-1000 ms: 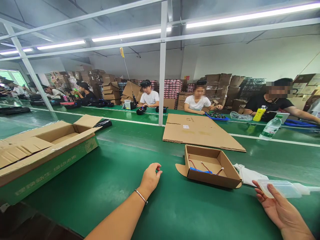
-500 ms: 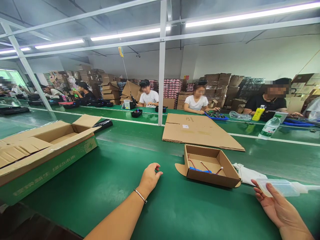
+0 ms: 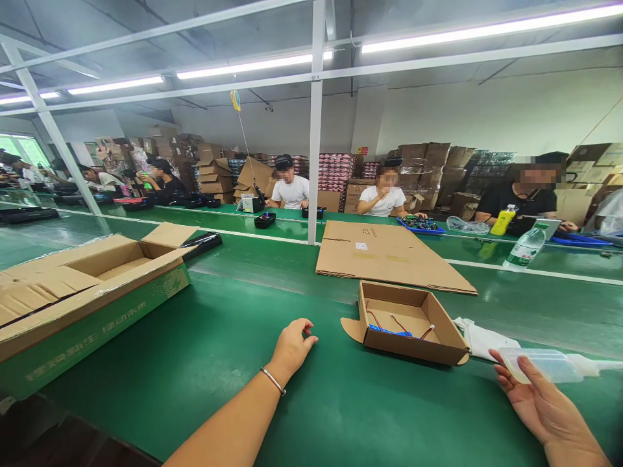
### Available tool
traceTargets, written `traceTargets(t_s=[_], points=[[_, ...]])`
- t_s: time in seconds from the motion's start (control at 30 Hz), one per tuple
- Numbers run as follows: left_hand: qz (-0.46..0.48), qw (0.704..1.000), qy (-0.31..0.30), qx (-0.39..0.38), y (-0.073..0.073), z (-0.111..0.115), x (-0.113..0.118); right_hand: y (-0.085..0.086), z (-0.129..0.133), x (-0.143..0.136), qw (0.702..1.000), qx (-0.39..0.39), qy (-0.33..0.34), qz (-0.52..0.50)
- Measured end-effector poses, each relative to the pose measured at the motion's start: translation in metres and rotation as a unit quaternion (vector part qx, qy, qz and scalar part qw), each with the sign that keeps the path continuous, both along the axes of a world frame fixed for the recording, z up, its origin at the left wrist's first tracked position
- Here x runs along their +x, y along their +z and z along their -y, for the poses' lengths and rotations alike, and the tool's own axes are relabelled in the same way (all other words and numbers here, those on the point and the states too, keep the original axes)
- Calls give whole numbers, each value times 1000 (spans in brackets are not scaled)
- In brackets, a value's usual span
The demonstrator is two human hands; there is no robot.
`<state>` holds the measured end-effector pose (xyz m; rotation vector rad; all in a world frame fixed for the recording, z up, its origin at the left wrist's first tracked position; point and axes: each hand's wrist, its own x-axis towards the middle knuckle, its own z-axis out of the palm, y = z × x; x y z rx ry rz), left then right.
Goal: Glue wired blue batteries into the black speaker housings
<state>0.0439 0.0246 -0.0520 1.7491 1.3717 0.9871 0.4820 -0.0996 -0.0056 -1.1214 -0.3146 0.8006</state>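
Note:
My right hand (image 3: 548, 402) grips a translucent plastic squeeze bottle (image 3: 540, 365), tipped on its side with its long nozzle pointing right. The thumb lies along the near side of the bottle and the fingers are behind it. On the green worktop, my left hand (image 3: 293, 347) rests with loosely curled fingers, the thumb apart and nothing in it; a bangle circles the wrist. Between the hands stands an open, shallow cardboard box (image 3: 413, 350). Inside are blue parts (image 3: 389, 331) with thin red and black leads ending in white connectors. A white cloth (image 3: 487, 340) lies right of the box.
A large green-printed carton (image 3: 111, 318) stands open at left, a black item (image 3: 202, 245) behind it. Flattened cardboard (image 3: 384, 253) lies beyond the small box. A water bottle (image 3: 525, 248) stands farther right. A white post (image 3: 315, 130) rises mid-view; several co-workers sit opposite.
Both my hands have stayed almost still, the squeeze bottle still held. Across the line, a co-worker in white has raised a hand to the face.

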Motion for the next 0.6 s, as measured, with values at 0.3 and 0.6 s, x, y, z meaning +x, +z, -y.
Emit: traceTargets(t_s=[0.3,0.6], points=[[-4,1000,-10,-9,4,2,1,-3,-1,3,1000,0,3,1],[-18,1000,-5,-6,6,2,2,-5,-1,6,1000,2,11,4]])
